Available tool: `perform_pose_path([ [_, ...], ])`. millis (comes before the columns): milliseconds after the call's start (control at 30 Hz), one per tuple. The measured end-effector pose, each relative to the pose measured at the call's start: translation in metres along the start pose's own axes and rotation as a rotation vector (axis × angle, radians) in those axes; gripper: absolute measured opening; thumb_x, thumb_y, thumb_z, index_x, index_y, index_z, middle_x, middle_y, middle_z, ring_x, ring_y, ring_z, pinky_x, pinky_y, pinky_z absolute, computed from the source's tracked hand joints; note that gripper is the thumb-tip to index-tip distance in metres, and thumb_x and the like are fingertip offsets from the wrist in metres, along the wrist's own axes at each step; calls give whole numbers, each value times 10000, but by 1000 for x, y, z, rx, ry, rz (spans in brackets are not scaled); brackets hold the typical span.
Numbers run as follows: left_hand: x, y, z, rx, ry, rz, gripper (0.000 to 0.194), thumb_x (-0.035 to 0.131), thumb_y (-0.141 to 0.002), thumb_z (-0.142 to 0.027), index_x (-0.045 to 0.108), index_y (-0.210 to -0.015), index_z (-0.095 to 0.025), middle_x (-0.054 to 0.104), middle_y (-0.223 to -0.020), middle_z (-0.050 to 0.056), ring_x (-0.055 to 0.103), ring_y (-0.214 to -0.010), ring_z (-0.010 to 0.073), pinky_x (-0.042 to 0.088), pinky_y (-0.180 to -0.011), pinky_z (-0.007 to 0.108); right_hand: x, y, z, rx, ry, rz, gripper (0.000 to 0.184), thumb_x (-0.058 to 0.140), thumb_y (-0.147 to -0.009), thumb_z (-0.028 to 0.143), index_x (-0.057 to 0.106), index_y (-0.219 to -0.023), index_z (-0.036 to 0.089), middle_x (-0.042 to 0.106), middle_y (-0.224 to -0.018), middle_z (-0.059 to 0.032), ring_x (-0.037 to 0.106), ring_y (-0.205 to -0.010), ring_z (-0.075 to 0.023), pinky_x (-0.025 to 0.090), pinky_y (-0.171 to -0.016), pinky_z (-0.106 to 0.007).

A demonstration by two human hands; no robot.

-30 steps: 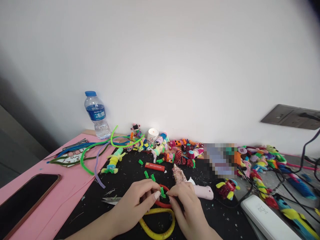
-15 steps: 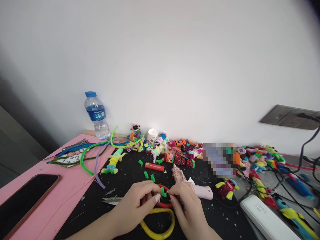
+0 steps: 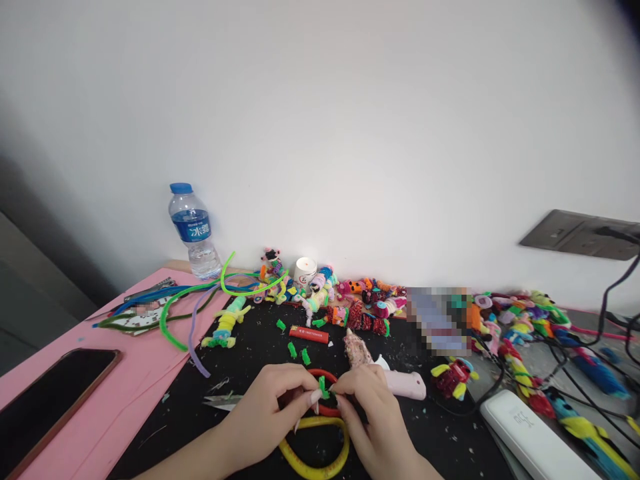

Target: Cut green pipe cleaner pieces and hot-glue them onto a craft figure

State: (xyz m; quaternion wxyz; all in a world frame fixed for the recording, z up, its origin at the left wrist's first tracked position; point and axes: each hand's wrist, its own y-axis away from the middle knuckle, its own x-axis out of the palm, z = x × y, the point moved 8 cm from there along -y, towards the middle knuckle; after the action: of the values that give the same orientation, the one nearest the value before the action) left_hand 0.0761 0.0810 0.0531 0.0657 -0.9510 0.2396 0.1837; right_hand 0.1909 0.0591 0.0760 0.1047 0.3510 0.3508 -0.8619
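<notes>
Green bit (image 3: 323, 385) has shifted slightly left since the previous frame and stands more upright; right hand (image 3: 370, 413) went a touch left with it. Rest looks unchanged.

Left hand (image 3: 273, 408): thumb and index pinched on the bit's left side. Right hand: fingers together on its right side. Bit is held between the two, over the black mat (image 3: 425, 437), mid-width, toward the counter's front edge.

Red loop (image 3: 329, 412) lies under the fingertips, yellow loop (image 3: 345, 443) just nearer the front edge. Blades (image 3: 223, 402) poke out left of the left hand; any join is hidden.

Toward the back edge: three loose scraps (image 3: 293, 350), then the red stick (image 3: 309, 335). Pale handle (image 3: 407, 385) is just behind the right hand. Phone (image 3: 60, 407) at front left corner, power bank (image 3: 535, 430) front right
</notes>
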Motion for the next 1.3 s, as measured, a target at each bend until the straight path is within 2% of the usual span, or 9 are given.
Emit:
perform_pose_path([
  [200, 2, 0, 11, -36, 116, -6, 251, 452, -862, -285, 594, -735, -122, 525, -652, -2, 479, -479, 87, 383, -466, 184, 4, 0, 5, -45, 27, 52, 159, 423, -836, 53, 484, -832, 200, 575, -733, -9, 485, -665, -159, 329, -653, -313],
  [267, 1, 0, 8, 7, 26, -16, 240, 449, -865, -269, 595, -733, -130, 527, -652, -1, 482, -501, 93, 378, -484, 188, 3, 0, 5, -21, 10, 61, 143, 426, -828, 66, 480, -826, 199, 566, -732, -9, 482, -670, -162, 332, -655, -314],
  [400, 2, 5, -8, 193, -214, -1, 196, 435, -857, -182, 606, -762, -156, 554, -686, 17, 502, -624, 126, 379, -579, 206, 1, -2, 5, 24, 9, 62, 104, 429, -811, 95, 465, -824, 192, 543, -738, -11, 475, -673, -163, 340, -644, -305],
  [533, 7, 8, -15, 250, -253, 48, 206, 405, -859, -158, 603, -801, -169, 562, -719, 28, 502, -651, 134, 384, -606, 209, 0, -4, 7, 12, 65, 57, 152, 382, -819, 75, 434, -739, 193, 493, -671, 1, 448, -633, -152, 339, -616, -287],
  [633, 5, 5, -10, 162, -194, 30, 175, 449, -848, -192, 612, -790, -168, 543, -693, 13, 504, -614, 125, 388, -564, 197, 0, -5, 8, -4, 58, 45, 173, 353, -827, 64, 426, -735, 191, 477, -657, -1, 439, -623, -151, 334, -598, -281],
  [833, 14, 2, 12, -68, 136, 69, 211, 523, -818, -314, 603, -761, -127, 500, -663, -10, 513, -452, 81, 400, -435, 168, -1, -2, 8, -2, 6, 0, 167, 362, -838, 62, 436, -765, 193, 492, -678, -10, 434, -619, -151, 319, -580, -281],
  [1100, 21, 1, 23, -148, 321, 83, 225, 517, -827, -317, 588, -744, -121, 472, -484, -54, 468, -394, 73, 364, -407, 160, -1, -2, 9, -19, 7, -7, 165, 366, -841, 68, 440, -762, 191, 489, -672, -9, 434, -615, -148, 321, -578, -282],
  [1300, 26, 2, 26, -194, 498, 155, 224, 552, -807, -329, 577, -739, -118, 611, -659, -2, 486, -414, 50, 348, -429, 160, -1, -1, 7, 0, -29, 3, 172, 357, -851, 90, 457, -752, 188, 496, -654, -8, 441, -604, -149, 331, -571, -284],
])
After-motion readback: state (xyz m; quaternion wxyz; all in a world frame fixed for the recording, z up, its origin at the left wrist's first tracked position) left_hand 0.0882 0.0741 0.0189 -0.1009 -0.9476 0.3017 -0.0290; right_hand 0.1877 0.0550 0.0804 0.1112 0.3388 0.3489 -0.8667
